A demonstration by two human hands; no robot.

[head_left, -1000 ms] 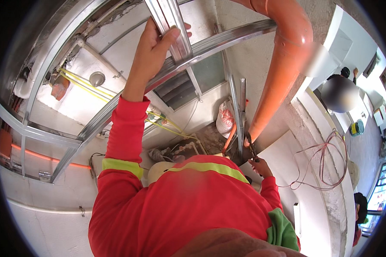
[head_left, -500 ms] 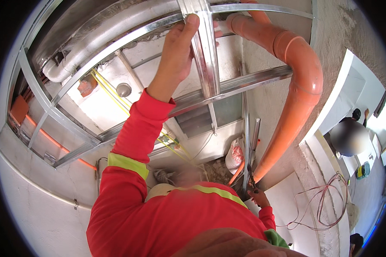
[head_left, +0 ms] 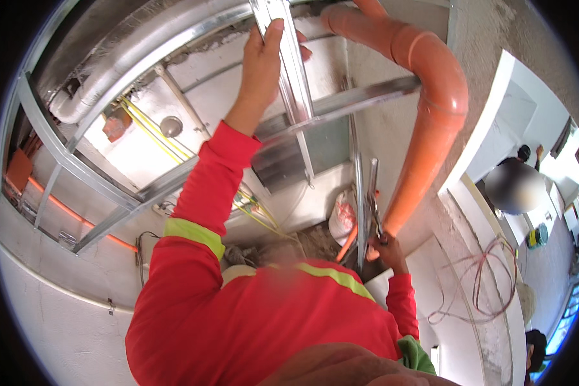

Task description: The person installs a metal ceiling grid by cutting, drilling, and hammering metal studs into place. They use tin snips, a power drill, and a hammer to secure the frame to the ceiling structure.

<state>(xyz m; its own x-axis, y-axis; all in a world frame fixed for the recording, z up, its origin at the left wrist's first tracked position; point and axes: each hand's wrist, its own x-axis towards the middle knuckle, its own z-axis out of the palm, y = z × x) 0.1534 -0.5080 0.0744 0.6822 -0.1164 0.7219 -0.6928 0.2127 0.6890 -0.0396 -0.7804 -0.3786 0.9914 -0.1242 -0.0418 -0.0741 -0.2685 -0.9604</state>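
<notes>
My left hand (head_left: 262, 72) reaches up and is closed around a shiny metal ceiling profile (head_left: 296, 90), with the thumb on the near face and fingertips showing past its right edge. This profile meets a cross profile (head_left: 360, 100) of the overhead frame. Low on the right, my right hand (head_left: 391, 252) is closed on a slim dark hand tool (head_left: 378, 226), too small to name surely. That hand is beside upright metal profiles (head_left: 359, 186) and the lower end of a thick orange pipe (head_left: 424, 161). Both arms wear red sleeves.
A silvery duct pipe (head_left: 119, 61) runs along the upper left. Yellow conduits (head_left: 151, 132) hang behind the frame. A white sack (head_left: 342, 215) stands below, and a coiled cable (head_left: 489, 276) lies at right. Another person (head_left: 514, 186) works in the room beyond.
The whole view has shifted, so the frame and pipe appear farther left. My right hand with the dark tool has risen slightly. My left hand keeps its grip on the profile.
</notes>
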